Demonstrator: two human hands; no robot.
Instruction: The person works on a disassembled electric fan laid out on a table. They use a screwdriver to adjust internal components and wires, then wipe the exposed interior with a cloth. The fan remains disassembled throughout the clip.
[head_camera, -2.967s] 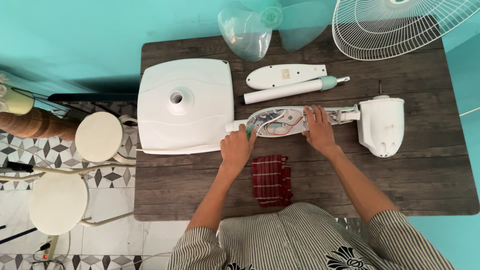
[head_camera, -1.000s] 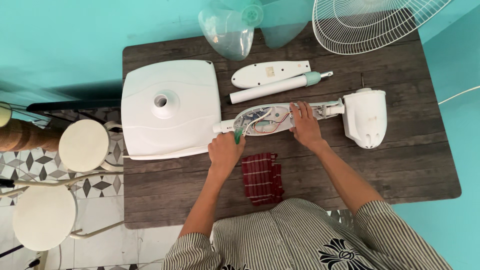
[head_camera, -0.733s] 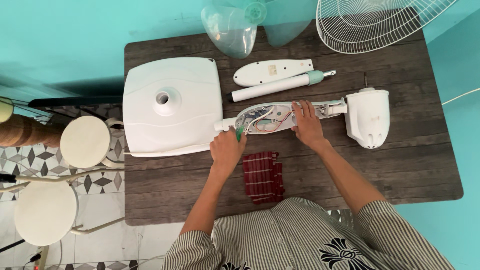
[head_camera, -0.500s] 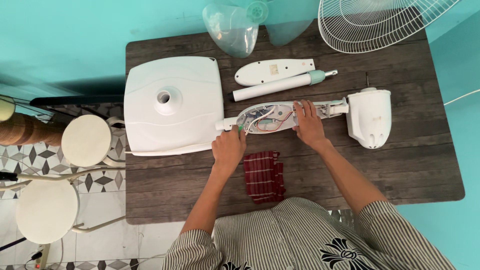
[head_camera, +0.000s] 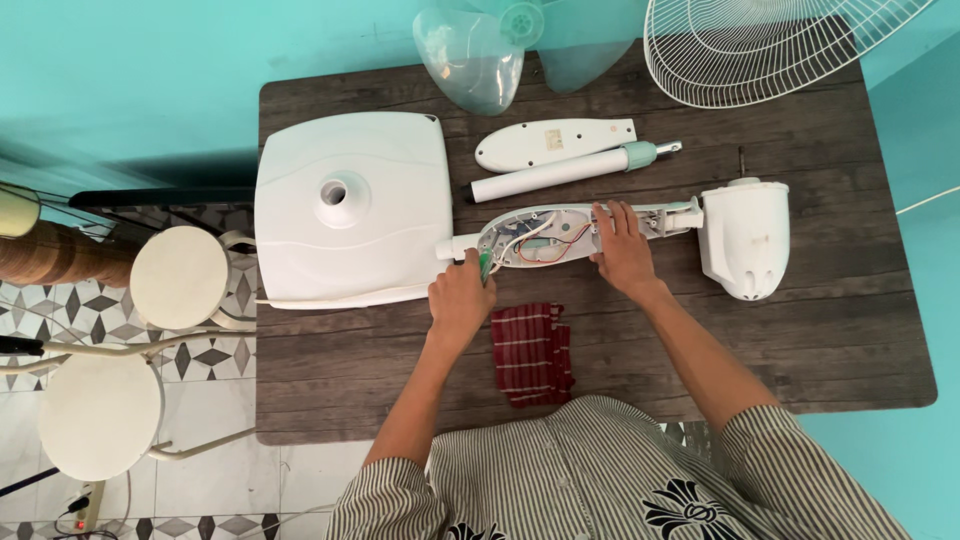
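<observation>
A disassembled white stand fan lies on a dark wooden table (head_camera: 820, 330). Its open control housing (head_camera: 545, 235), with red and white wires showing inside, lies across the middle and joins the white motor head (head_camera: 745, 237) on the right. My left hand (head_camera: 460, 300) is closed around a green-handled screwdriver (head_camera: 484, 266) whose tip is at the housing's left end. My right hand (head_camera: 622, 248) presses flat on the housing's right part, holding it down.
The square white fan base (head_camera: 350, 205) is left of the housing. Behind lie the housing cover (head_camera: 555, 143), a white pole (head_camera: 570, 170), clear fan blades (head_camera: 480, 50) and a wire grille (head_camera: 770, 45). A red striped cloth (head_camera: 532, 352) is near me. Two round stools (head_camera: 180, 278) stand left.
Both hands stay on the housing in nearly the same places. Only the camera view has shifted slightly, moving the table a little in the frame.
</observation>
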